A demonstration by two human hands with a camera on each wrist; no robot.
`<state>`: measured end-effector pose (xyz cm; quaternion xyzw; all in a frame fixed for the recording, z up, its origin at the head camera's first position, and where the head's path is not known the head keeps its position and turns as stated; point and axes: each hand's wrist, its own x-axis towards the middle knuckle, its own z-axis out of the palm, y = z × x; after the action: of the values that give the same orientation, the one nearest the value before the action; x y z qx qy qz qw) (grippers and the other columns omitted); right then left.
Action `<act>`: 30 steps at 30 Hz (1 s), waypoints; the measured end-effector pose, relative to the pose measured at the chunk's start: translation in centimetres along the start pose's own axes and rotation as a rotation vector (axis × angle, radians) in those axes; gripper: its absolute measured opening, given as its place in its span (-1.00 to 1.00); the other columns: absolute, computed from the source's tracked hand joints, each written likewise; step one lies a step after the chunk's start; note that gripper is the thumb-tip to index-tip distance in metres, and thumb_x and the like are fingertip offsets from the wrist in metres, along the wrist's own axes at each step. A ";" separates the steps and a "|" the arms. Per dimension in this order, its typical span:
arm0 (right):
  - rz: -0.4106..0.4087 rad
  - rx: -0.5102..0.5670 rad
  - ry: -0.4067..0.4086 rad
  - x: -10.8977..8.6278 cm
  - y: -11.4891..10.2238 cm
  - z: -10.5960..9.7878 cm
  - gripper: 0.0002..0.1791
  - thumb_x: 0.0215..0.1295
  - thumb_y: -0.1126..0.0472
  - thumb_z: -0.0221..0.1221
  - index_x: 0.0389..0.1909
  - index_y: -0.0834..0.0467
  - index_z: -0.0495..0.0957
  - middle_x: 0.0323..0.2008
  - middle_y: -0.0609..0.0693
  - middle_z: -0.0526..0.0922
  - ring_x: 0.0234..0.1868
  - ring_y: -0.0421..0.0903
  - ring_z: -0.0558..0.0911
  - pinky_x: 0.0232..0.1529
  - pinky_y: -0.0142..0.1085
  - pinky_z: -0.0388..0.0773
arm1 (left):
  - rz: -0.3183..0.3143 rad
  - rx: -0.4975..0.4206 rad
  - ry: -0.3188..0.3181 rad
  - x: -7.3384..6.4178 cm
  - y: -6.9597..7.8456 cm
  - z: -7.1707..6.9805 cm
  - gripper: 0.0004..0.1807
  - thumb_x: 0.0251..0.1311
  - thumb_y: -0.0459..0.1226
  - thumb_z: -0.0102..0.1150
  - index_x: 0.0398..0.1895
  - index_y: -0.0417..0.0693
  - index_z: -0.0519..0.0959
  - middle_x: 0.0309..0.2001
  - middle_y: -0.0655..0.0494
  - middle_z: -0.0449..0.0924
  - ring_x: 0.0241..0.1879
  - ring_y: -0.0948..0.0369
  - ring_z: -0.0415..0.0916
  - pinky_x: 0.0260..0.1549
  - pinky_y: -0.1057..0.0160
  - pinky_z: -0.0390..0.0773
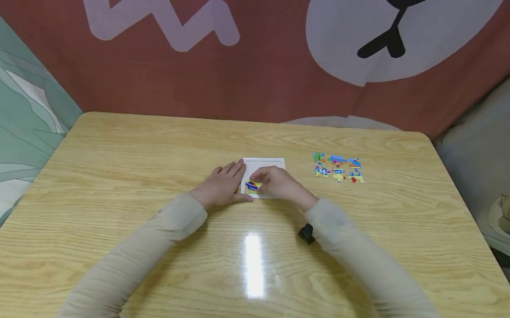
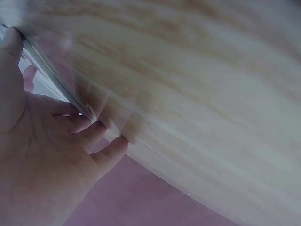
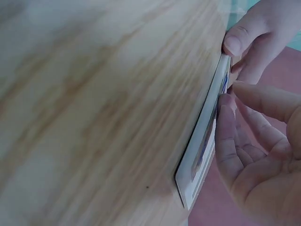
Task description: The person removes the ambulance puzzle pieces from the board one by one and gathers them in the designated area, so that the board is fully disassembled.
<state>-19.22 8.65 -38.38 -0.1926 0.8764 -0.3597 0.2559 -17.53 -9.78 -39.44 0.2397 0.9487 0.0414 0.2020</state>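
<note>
A white puzzle tray (image 1: 261, 163) with a raised rim lies on the table. Colourful puzzle pieces (image 1: 251, 185) sit at its lower left corner. My left hand (image 1: 223, 184) rests on the tray's left edge, its fingers extended and its thumb along the near edge. Over the tray, my right hand (image 1: 277, 181) has curled fingers, with thumb and index fingertip pinching a puzzle piece at the lower left; the fingers hide most of that piece. In the right wrist view, the right thumb and index finger (image 3: 226, 122) meet close to the tray (image 3: 188, 183).
Several loose puzzle pieces (image 1: 338, 168) lie in two rows right of the tray. A small black object (image 1: 306, 234) shows beside the right sleeve. The wooden table (image 1: 124, 168) ends at a reddish printed cloth (image 1: 242, 88) behind it.
</note>
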 end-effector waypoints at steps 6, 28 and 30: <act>-0.066 -0.092 -0.023 0.2 0.1 0.2 -0.54 0.09 0.44 0.18 0.09 0.32 0.53 0.09 0.25 0.57 -0.04 0.07 0.62 0.06 -0.15 0.58 | 0.004 0.012 0.000 -0.1 0.1 -0.1 0.03 0.27 0.30 -0.17 0.51 -0.23 -0.18 0.55 -0.11 -0.28 0.53 -0.03 -0.19 0.44 -0.14 0.01; -0.111 -0.127 -0.007 0.6 0.4 0.2 -0.50 0.09 0.44 0.25 0.12 0.33 0.44 -0.09 0.22 0.54 -0.24 -0.06 0.52 -0.19 -0.34 0.52 | 0.002 0.019 -0.009 0.1 0.1 -0.1 0.03 0.28 0.30 -0.18 0.51 -0.24 -0.21 0.55 -0.10 -0.30 0.53 -0.03 -0.21 0.45 -0.14 0.00; -0.121 -0.111 -0.005 0.6 0.5 0.1 -0.53 0.09 0.45 0.25 0.07 0.30 0.43 -0.09 0.24 0.55 -0.25 -0.05 0.53 -0.20 -0.33 0.52 | 0.001 0.019 -0.004 0.0 0.1 -0.1 0.03 0.28 0.29 -0.17 0.51 -0.24 -0.19 0.55 -0.11 -0.29 0.53 -0.03 -0.19 0.44 -0.14 0.01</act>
<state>-19.72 8.57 -39.03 -0.2600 0.8811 -0.3249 0.2249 -17.54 -9.66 -39.36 0.2420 0.9486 0.0322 0.2016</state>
